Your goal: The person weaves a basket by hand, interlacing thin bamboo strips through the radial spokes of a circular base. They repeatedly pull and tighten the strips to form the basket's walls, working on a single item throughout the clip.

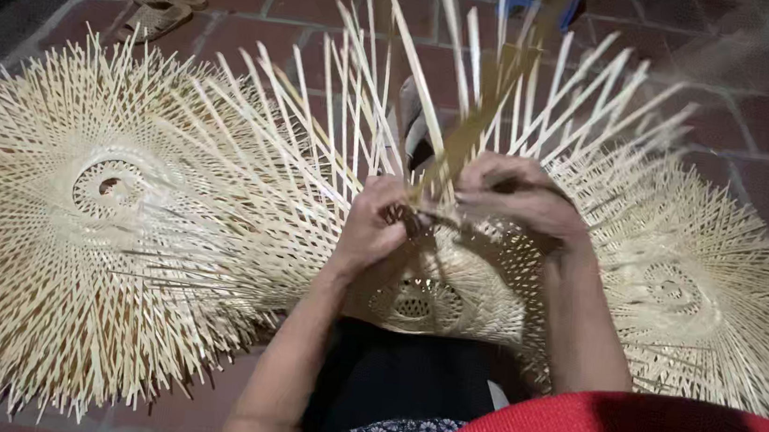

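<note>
Left hand (372, 224) and right hand (513, 196) both pinch bamboo strips (468, 130) at the half-woven basket (423, 300) rim. Best to keep each strip taut and pressed tight against the weave.

A pale bamboo basket (439, 287), half woven, rests on the lap below the fingers (394, 209), its round openwork base facing up. Thin loose strips (386, 103) fan upward past the fingers. A wider flat strip (479, 112) rises between both hands.
</note>
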